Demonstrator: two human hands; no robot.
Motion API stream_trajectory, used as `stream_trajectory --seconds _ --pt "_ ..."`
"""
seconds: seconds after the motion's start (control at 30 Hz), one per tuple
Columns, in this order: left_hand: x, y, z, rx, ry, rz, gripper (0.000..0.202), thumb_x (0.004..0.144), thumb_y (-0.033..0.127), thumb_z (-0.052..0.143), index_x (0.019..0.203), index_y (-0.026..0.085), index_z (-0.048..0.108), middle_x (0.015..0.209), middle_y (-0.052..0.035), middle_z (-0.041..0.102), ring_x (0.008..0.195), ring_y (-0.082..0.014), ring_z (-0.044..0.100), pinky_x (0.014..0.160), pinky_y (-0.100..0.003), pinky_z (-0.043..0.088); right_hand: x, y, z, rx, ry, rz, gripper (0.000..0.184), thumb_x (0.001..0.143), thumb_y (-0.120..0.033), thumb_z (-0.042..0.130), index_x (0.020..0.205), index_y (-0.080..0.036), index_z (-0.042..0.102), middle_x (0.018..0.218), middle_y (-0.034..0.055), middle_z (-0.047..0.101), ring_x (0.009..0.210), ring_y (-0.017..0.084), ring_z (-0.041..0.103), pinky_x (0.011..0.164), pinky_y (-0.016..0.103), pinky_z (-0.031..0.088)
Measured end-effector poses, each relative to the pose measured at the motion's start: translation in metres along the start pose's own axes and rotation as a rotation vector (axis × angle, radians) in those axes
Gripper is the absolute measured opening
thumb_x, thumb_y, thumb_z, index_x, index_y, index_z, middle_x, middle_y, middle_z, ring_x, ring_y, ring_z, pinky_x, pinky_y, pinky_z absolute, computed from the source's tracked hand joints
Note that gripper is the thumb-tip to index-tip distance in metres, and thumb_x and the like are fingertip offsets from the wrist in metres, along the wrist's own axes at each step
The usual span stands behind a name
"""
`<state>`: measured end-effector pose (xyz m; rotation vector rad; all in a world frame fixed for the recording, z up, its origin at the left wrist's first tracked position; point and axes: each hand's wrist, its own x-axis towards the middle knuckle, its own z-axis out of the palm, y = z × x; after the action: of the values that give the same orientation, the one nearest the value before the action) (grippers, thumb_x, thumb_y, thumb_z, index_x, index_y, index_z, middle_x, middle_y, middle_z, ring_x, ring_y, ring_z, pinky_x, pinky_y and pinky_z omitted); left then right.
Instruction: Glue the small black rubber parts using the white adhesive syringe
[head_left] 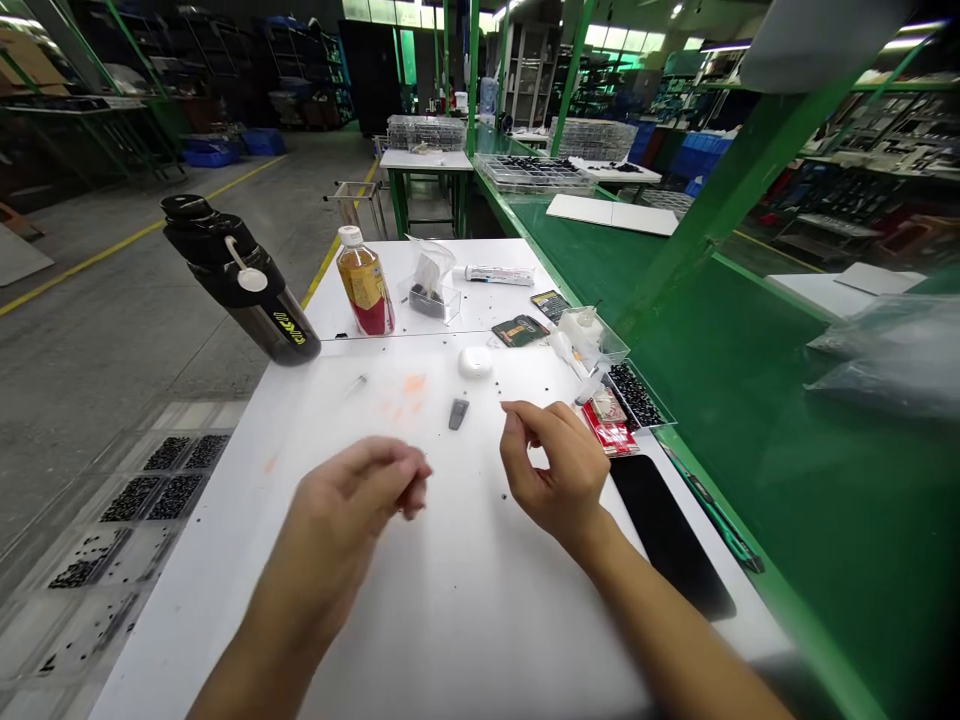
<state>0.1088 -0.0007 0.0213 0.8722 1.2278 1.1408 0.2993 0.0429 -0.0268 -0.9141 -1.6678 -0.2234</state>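
Observation:
My left hand (356, 495) hovers over the white table (450, 640), its thumb and fingers closed together and slightly blurred. Across from it, my right hand (559, 460) has thumb and forefinger pinched, with a gap showing behind the tips. Anything in either pinch is too small or hidden to make out. Between and beyond the hands lies a small grey, tapered piece (458, 414). Behind that sits a white earbud case (475, 362). A tiny dark ring-like part (504, 497) lies near my right hand, and several dark specks are scattered about.
A tilted-looking black bottle (251, 290) and a drink bottle (365, 282) stand at the back left. At right are a clear box of black beads (636, 393), a red packet (609, 425), a phone (671, 535) and green-handled pliers (720, 520). Compartment trays (142, 530) sit lower left.

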Motion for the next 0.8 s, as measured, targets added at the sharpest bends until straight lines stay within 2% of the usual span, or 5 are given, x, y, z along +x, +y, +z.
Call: stream_trajectory --seconds 0.13,0.27,0.5,0.67,0.8 --pt "0.028 0.001 0.042 -0.510 -0.088 -0.250 0.008 0.080 0.014 0.073 0.072 0.013 0.070 0.079 -0.0032 0.068 0.067 -0.0102 0.058 0.064 -0.023 0.053 0.002 -0.004 -0.004 0.069 -0.009 0.046 0.029 0.090 -0.008 0.057 0.115 -0.021 0.063 0.078 0.0031 0.064 0.067 0.017 0.060 0.060 0.033 0.051" --pt "0.045 -0.015 0.063 -0.688 -0.113 -0.372 0.014 0.083 0.006 0.066 0.071 0.012 0.068 0.073 -0.0018 0.066 0.068 -0.0096 0.063 0.072 -0.023 0.057 0.002 -0.005 -0.003 0.213 -0.125 0.180 0.028 0.090 -0.010 0.059 0.115 -0.021 0.064 0.102 0.0097 0.066 0.092 0.021 0.065 0.076 0.038 0.058" --pt "0.051 -0.037 0.042 -0.755 -0.040 -0.458 0.007 0.084 0.008 0.066 0.084 0.014 0.069 0.092 -0.0047 0.072 0.084 -0.0130 0.069 0.079 -0.025 0.058 0.001 0.000 0.004 0.362 -0.344 0.304 0.021 0.092 -0.010 0.059 0.108 -0.021 0.066 0.100 0.0048 0.069 0.088 0.016 0.065 0.075 0.032 0.060" --pt "0.048 -0.036 0.040 -0.767 -0.058 -0.496 0.004 0.084 0.012 0.069 0.086 0.014 0.070 0.093 -0.0040 0.071 0.082 -0.0123 0.067 0.075 -0.025 0.057 0.001 -0.001 0.002 0.438 -0.359 0.392 0.021 0.092 -0.013 0.061 0.110 -0.022 0.066 0.104 0.0050 0.069 0.090 0.016 0.065 0.078 0.034 0.060" --pt "0.047 -0.037 0.040 -0.765 -0.095 -0.493 0.004 0.085 0.012 0.070 0.088 0.014 0.071 0.093 -0.0038 0.071 0.083 -0.0119 0.066 0.075 -0.024 0.056 0.000 -0.002 0.002 0.419 -0.371 0.383 0.020 0.093 -0.013 0.063 0.110 -0.022 0.066 0.102 0.0041 0.069 0.088 0.015 0.065 0.078 0.034 0.059"
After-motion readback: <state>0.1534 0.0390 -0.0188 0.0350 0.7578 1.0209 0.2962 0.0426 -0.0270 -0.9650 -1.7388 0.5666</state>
